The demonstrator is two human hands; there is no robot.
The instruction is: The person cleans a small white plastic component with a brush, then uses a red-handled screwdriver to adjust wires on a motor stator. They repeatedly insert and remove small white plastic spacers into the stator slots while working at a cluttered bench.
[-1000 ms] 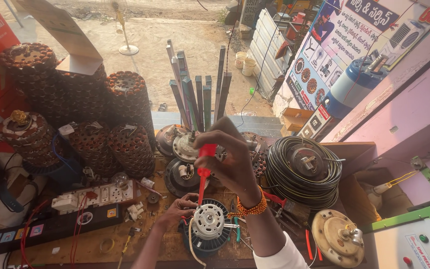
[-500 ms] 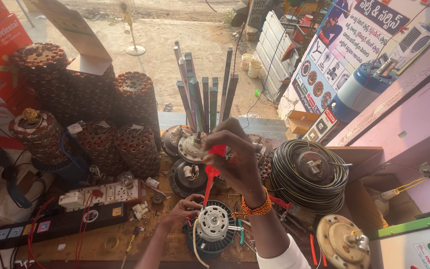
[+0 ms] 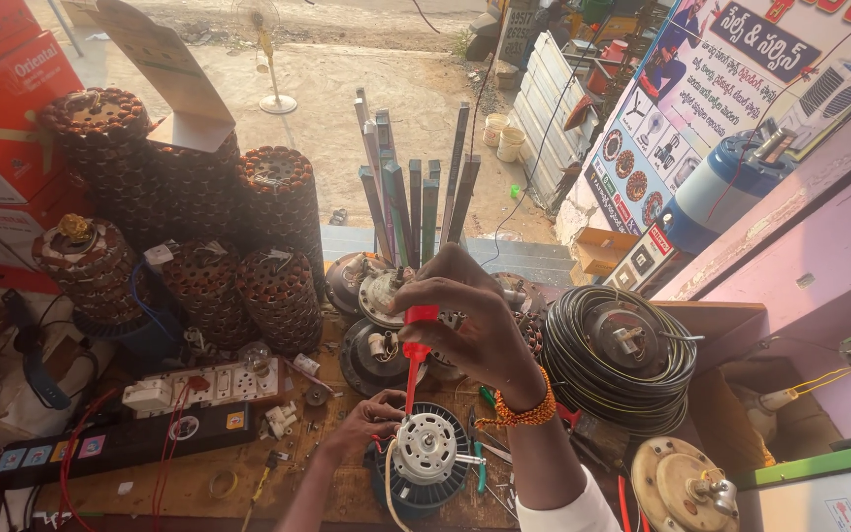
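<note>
Red-handled screwdriver stands upright in my right grip, clamped on its handle; my left grip steadies the round white motor near the surface's front edge.

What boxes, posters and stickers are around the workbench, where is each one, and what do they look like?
Red cardboard box: far left, stacked, red with white side panel.
Folded cardboard flap: atop the wound coil stacks, plain brown.
Banner: right wall, blue and white, with pictures of fans and coils.
Small carton: below the banner, white with red and dark print.
Square stickers: on the black strip at left, blue, pink and orange.
</note>
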